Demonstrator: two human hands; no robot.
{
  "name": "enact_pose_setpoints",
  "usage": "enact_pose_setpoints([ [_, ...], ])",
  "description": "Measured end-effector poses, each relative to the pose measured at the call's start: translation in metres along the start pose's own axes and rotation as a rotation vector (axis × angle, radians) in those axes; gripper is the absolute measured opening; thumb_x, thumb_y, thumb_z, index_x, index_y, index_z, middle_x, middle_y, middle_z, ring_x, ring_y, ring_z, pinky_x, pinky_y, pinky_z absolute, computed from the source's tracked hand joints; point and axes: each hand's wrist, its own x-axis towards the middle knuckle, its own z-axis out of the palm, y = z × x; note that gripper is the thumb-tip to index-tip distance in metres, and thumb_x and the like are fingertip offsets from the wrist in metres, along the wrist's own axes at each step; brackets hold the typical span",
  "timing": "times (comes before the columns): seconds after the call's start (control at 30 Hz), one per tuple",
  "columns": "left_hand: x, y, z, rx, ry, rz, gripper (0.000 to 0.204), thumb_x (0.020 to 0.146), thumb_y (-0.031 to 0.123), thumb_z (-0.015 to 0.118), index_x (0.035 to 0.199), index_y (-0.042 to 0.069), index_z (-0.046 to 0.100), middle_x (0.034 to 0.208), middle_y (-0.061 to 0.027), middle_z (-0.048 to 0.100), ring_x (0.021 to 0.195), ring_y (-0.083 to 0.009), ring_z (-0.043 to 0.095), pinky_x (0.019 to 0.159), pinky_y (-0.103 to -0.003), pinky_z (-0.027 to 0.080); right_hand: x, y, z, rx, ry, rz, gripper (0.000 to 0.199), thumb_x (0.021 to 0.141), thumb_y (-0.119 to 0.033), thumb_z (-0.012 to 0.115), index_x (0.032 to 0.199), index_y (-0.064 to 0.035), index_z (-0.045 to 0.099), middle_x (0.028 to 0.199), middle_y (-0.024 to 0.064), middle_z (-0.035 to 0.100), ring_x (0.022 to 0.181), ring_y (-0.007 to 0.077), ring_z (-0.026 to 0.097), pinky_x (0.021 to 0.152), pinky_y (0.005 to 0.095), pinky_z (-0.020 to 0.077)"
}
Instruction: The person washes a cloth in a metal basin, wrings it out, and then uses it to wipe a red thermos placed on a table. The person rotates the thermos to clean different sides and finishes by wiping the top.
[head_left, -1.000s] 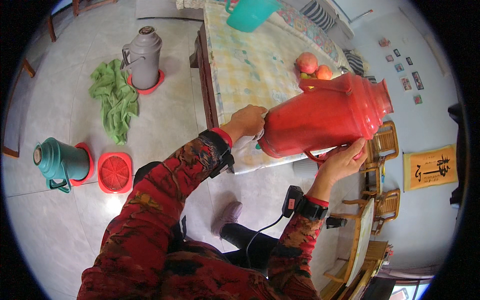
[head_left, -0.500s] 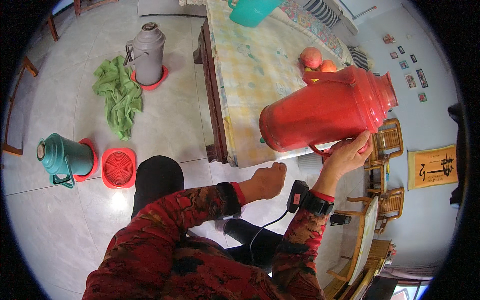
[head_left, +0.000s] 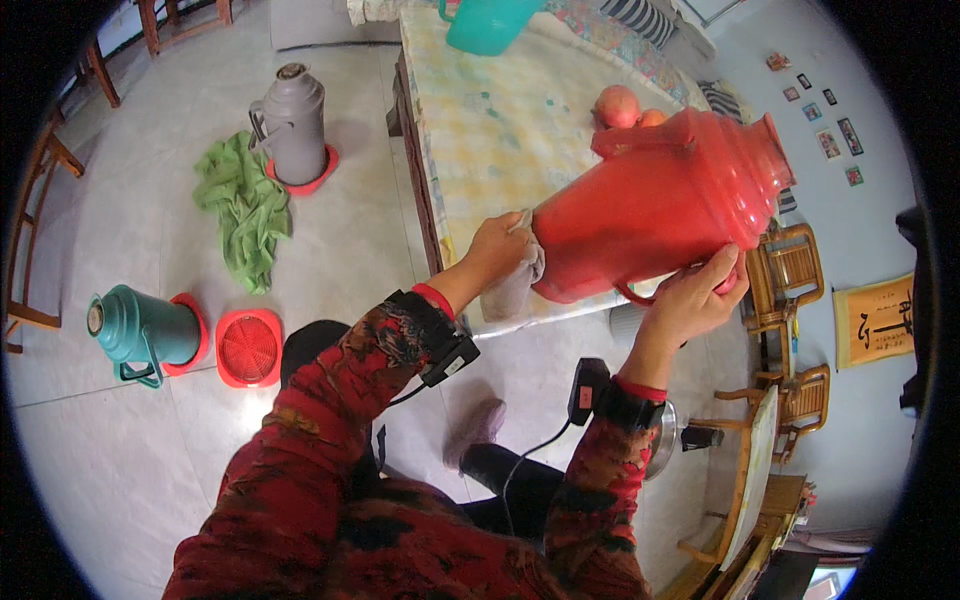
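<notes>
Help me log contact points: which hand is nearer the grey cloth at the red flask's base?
Left. The left hand presses the grey cloth against the red flask's base; the right hand grips the flask's side farther along, apart from the cloth.

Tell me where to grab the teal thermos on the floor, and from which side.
Take the teal thermos by its side handle. It stands upright on a red base, and the handle loop juts out on the side facing the person, so come in from that side. The smooth round body offers less purchase. The red basket lid sits close beside it, so keep clear of that.
</notes>
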Motion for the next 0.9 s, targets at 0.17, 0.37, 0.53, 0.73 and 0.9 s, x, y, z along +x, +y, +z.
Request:
enact_pose_setpoints([
  [0.17, -0.036, -0.014, 0.025, 0.227, 0.277, 0.192, 0.027, 0.088, 0.005, 0.043, 0.113, -0.005, 0.049, 0.079, -0.0117, 0.06, 0.07, -0.0191, 0.06, 0.064, -0.034, 0.049, 0.0, 0.0, 0.0, -0.01, -0.011, 0.0, 0.051, 0.092, -0.04, 0.057, 0.112, 0.0067, 0.055, 0.093, 0.0122, 0.059, 0.077, 0.0171, 0.053, 0.065, 0.0294, 0.0444],
  [0.37, -0.063, -0.016, 0.06, 0.118, 0.268, 0.117, 0.027, 0.089, 0.012, 0.045, 0.108, -0.007, 0.049, 0.082, -0.0257, 0.058, 0.074, -0.0413, 0.06, 0.069, -0.045, 0.047, -0.002, -0.004, -0.001, 0.051, -0.028, 0.067, 0.047, 0.092, -0.039, 0.057, 0.112, 0.003, 0.055, 0.08, 0.0061, 0.056, 0.061, 0.0106, 0.047, 0.049, 0.0244, 0.037],
  [0.53, -0.052, 0.024, 0.038, -0.249, 0.293, -0.052, 0.016, 0.088, 0.007, 0.043, 0.094, -0.004, 0.052, 0.066, -0.0161, 0.057, 0.055, -0.0286, 0.059, 0.052, -0.038, 0.048, -0.004, -0.007, -0.002, 0.142, -0.069, 0.125, 0.044, 0.092, -0.037, 0.059, 0.114, 0.0006, 0.053, 0.074, 0.0023, 0.053, 0.056, 0.0069, 0.043, 0.045, 0.0218, 0.0329],
  [0.73, -0.027, 0.046, 0.011, -0.492, 0.088, -0.251, 0.019, 0.087, 0.007, 0.047, 0.071, 0.0, 0.054, 0.067, -0.0108, 0.061, 0.058, -0.0205, 0.059, 0.052, -0.032, 0.048, -0.002, -0.001, -0.002, 0.157, -0.053, 0.099, 0.044, 0.092, -0.036, 0.059, 0.115, 0.0012, 0.052, 0.075, 0.0033, 0.054, 0.059, 0.0081, 0.045, 0.048, 0.022, 0.0358],
  [0.9, -0.004, 0.027, -0.002, -0.251, 0.129, -0.228, 0.02, 0.088, 0.009, 0.048, 0.072, 0.002, 0.057, 0.066, -0.0093, 0.06, 0.055, -0.022, 0.059, 0.052, -0.033, 0.048, 0.001, 0.005, -0.001, 0.072, -0.033, -0.007, 0.039, 0.092, -0.035, 0.058, 0.111, -0.0014, 0.052, 0.062, 0.001, 0.049, 0.042, 0.0065, 0.04, 0.035, 0.0215, 0.0298],
])
